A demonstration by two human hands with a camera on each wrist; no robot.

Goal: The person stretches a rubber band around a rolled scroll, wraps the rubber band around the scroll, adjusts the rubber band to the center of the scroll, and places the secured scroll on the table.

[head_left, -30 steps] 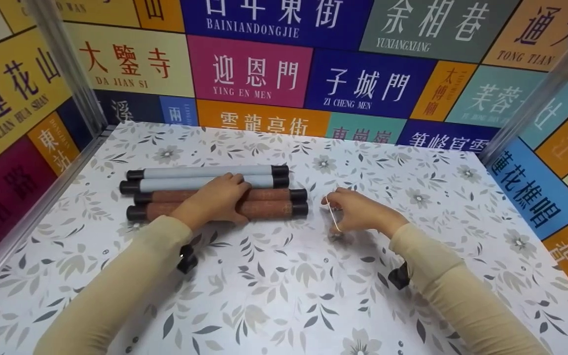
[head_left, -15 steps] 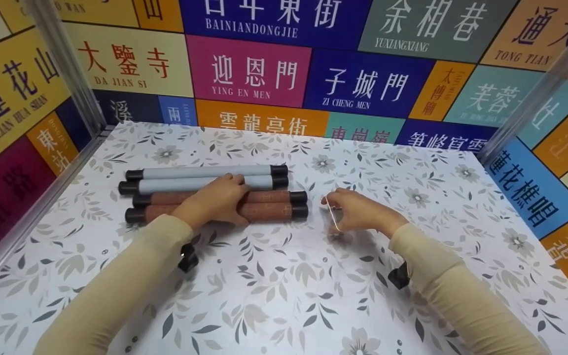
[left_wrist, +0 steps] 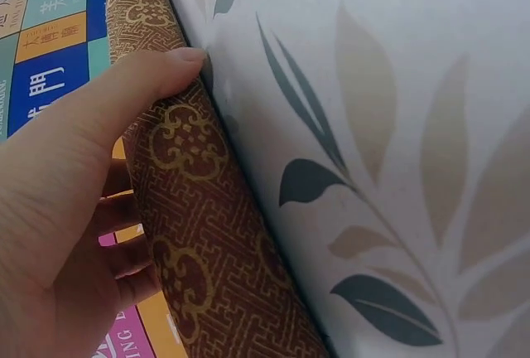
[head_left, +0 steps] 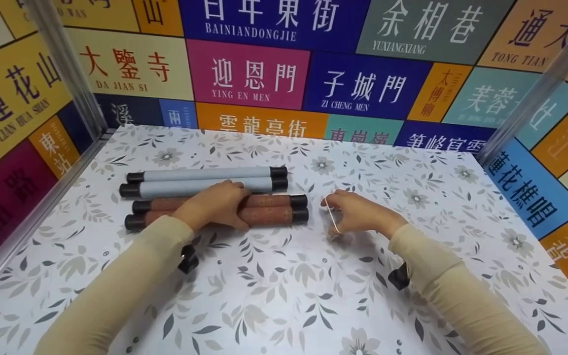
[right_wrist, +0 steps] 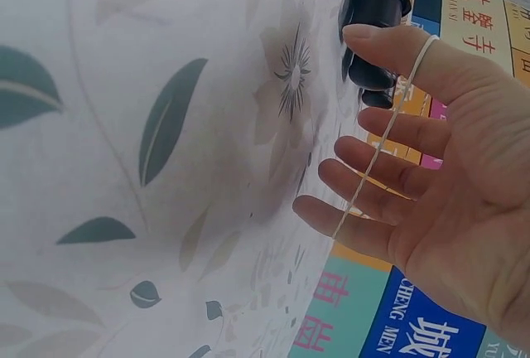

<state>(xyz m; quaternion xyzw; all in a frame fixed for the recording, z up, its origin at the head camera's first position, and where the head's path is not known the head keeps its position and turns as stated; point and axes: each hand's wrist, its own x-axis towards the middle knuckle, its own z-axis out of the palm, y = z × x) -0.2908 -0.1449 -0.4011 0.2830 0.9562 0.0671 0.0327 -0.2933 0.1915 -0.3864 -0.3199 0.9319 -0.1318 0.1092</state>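
Observation:
My left hand [head_left: 215, 204] lies across two brown patterned scrolls [head_left: 266, 216] with black end knobs and grips them, thumb on the near side and fingers over the far side. Close up in the left wrist view, the thumb presses on the gold-figured brown scroll [left_wrist: 195, 151]. Just beyond, two pale blue scrolls [head_left: 180, 186] lie parallel to them. My right hand [head_left: 363, 209] hovers right of the scroll ends with fingers spread. A thin white elastic band [right_wrist: 374, 149] stretches from its thumb across to the little finger.
The table is covered with a white leaf-and-flower cloth [head_left: 264, 296]. Panels of coloured name signs [head_left: 249, 74] stand behind it and along both sides, with clear upright posts [head_left: 69, 69] at the corners.
My left hand and the two brown scrolls have shifted slightly toward me, opening a narrow gap from the blue scrolls. The right hand with the band stays almost still.

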